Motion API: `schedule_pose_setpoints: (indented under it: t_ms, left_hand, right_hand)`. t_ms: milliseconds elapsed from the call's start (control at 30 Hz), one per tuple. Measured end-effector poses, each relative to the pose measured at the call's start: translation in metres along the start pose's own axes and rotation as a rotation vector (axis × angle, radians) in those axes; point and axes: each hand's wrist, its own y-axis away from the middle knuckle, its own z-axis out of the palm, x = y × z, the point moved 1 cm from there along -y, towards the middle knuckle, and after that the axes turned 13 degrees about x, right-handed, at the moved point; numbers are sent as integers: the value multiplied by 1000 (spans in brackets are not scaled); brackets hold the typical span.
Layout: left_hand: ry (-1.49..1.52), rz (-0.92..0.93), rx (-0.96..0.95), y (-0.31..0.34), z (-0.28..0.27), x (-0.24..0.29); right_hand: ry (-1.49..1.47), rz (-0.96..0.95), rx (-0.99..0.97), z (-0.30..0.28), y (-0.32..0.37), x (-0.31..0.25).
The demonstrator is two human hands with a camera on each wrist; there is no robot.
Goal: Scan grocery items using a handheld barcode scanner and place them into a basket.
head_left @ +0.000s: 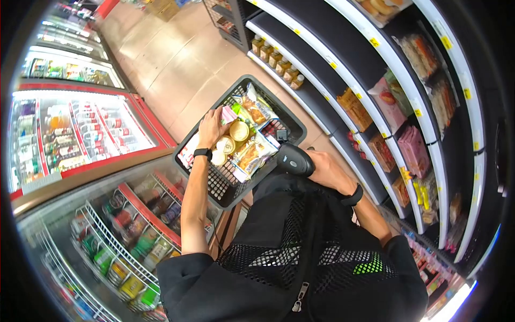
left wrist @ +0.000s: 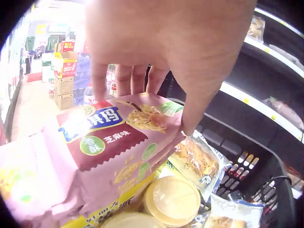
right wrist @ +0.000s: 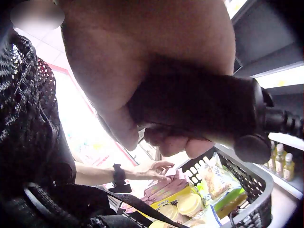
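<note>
The left hand (head_left: 210, 129) reaches into a dark grey shopping basket (head_left: 294, 121). It grips a pink packet of sachima (left wrist: 114, 133), with the fingers over the far edge and the thumb at the near side. Tubs with pale yellow lids (left wrist: 172, 199) stand beside the packet. Clear-wrapped bread packs (head_left: 252, 155) fill the rest of that end. My right hand (head_left: 330, 170) is wrapped round a black handle (head_left: 294, 160) with a grey oval button, over the basket's right rim. From the right wrist, the handle's grip (right wrist: 194, 104) shows in the palm.
Dark shelves (head_left: 322, 32) with white price edges curve along the right, bearing bottles (head_left: 278, 61) and bagged baked goods (head_left: 413, 150). On the left are a lit drinks cooler (head_left: 86, 134) and an open chiller (head_left: 129, 231). A tiled aisle (head_left: 166, 59) runs ahead, with stacked cartons (left wrist: 64, 80) farther off.
</note>
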Motion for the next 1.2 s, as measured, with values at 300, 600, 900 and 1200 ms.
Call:
schedule_pose_setpoints:
  t_ms: [300, 600, 900, 1200]
  left_hand:
    - [-112, 40, -32, 4, 5, 2]
    - [2, 503, 131, -29, -3, 95]
    - [159, 1010, -35, -63, 82, 375]
    - [-55, 1274, -110, -121, 204, 518]
  right_hand:
    - [0, 99, 97, -4, 26, 6]
    - [-64, 138, 286, -35, 76, 41]
    - [-122, 339, 604, -97, 187, 74]
    - [-68, 593, 949, -115, 302, 118]
